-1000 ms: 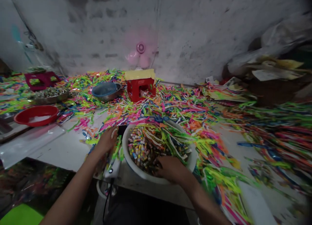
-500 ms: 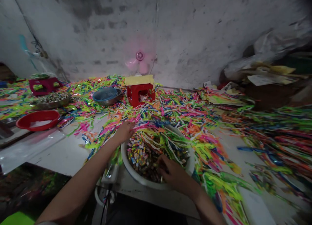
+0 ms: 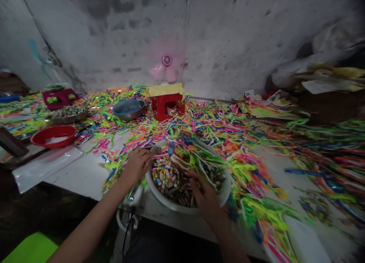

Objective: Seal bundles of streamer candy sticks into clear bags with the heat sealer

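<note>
A white bowl (image 3: 171, 205) full of small wrapped candies (image 3: 167, 177) and coloured plastic strips sits at the table's near edge. My left hand (image 3: 138, 163) rests at the bowl's left rim, fingers curled on a small pale piece; what it is I cannot make out. My right hand (image 3: 203, 190) reaches into the bowl among the candies with its fingers spread, and blur hides whether it holds any. A white device with a black cable (image 3: 134, 194) lies just left of the bowl, under my left wrist.
Bright plastic strips (image 3: 228, 130) litter the whole table. A red stool (image 3: 167, 101) carries a pink fan (image 3: 167, 63) by the wall. A steel bowl (image 3: 128, 109), a red basin (image 3: 54, 135), a metal tray (image 3: 67, 114) and a clear bag (image 3: 45, 166) lie left.
My left hand went from the device up to the bowl's far-left rim, then drew back a little, now gripping a pale piece. My right hand shifted deeper into the candies.
</note>
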Motion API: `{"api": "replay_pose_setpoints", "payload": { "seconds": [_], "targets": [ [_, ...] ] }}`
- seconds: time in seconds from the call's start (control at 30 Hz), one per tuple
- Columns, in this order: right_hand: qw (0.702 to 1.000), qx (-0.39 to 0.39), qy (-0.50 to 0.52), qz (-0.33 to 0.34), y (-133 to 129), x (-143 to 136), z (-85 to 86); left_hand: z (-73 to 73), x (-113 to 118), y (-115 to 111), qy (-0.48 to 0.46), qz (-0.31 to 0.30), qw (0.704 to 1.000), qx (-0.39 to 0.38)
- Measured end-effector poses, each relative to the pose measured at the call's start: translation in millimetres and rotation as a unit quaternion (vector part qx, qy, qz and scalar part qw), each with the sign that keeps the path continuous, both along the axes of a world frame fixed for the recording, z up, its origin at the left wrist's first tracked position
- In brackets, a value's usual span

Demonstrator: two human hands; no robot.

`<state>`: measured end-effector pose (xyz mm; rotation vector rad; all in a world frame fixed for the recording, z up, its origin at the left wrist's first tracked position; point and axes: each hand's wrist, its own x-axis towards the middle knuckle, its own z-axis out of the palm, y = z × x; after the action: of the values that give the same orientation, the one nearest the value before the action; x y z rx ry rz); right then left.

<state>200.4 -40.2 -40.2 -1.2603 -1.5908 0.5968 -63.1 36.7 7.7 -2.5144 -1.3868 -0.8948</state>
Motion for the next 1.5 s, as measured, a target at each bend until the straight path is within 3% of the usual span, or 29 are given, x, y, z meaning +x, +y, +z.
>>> {"api": "replay_pose_setpoints", "payload": {
  "seconds": [0.13, 0.27, 0.37, 0.43, 0.57, 0.73, 0.8, 1.0, 1.07, 1.13, 1.23, 1.33, 1.5],
  "targets": [
    [0.983, 0.072, -0.168, -0.012, 26.9, -8.6, 18.7, -9.4, 2.7, -25.1, -0.031, -0.020, 0.999, 0.001],
    [0.902, 0.086, -0.423, 0.016, 58.3, -19.5, 42.6, -17.6, 5.9, -36.3, -0.108, -0.019, 0.994, -0.016],
    [0.859, 0.104, -0.492, 0.093, 74.2, -26.5, 52.4, -21.7, 5.0, -42.1, -0.171, -0.012, 0.985, -0.035],
    [0.855, 0.112, -0.489, 0.130, 78.2, -29.2, 55.4, -23.7, 2.6, -45.6, -0.213, -0.005, 0.976, -0.046],
    [0.895, 0.079, -0.391, 0.200, 71.8, -28.1, 58.7, -26.3, -4.8, -51.5, -0.319, 0.034, 0.943, -0.083],
    [0.926, 0.021, -0.212, 0.311, 51.1, -20.1, 64.8, -27.0, -12.4, -59.8, -0.459, 0.039, 0.858, -0.226],
    [0.928, -0.024, -0.159, 0.336, 43.8, -18.9, 67.3, -25.6, -11.4, -65.4, -0.469, 0.035, 0.840, -0.270],
    [0.924, -0.068, -0.183, 0.329, 31.4, -36.2, 72.7, -13.3, 17.1, -91.5, -0.387, 0.007, 0.889, -0.245],
    [0.923, -0.069, -0.205, 0.318, 27.3, -43.9, 75.7, -10.0, 31.0, -98.2, -0.379, 0.007, 0.884, -0.274],
    [0.926, -0.066, -0.231, 0.291, 22.1, -49.7, 78.7, -9.0, 43.3, -100.8, -0.428, -0.015, 0.848, -0.311],
    [0.920, -0.064, -0.280, 0.269, 13.1, -54.8, 80.5, -10.4, 56.0, -98.2, -0.566, -0.033, 0.752, -0.336],
    [0.906, -0.064, -0.335, 0.251, 5.9, -57.9, 78.2, -11.2, 61.8, -94.7, -0.650, 0.004, 0.664, -0.370],
    [0.893, -0.073, -0.388, 0.215, -0.5, -62.6, 77.6, -10.1, 63.3, -97.9, -0.725, 0.027, 0.579, -0.372]
  ]
}}
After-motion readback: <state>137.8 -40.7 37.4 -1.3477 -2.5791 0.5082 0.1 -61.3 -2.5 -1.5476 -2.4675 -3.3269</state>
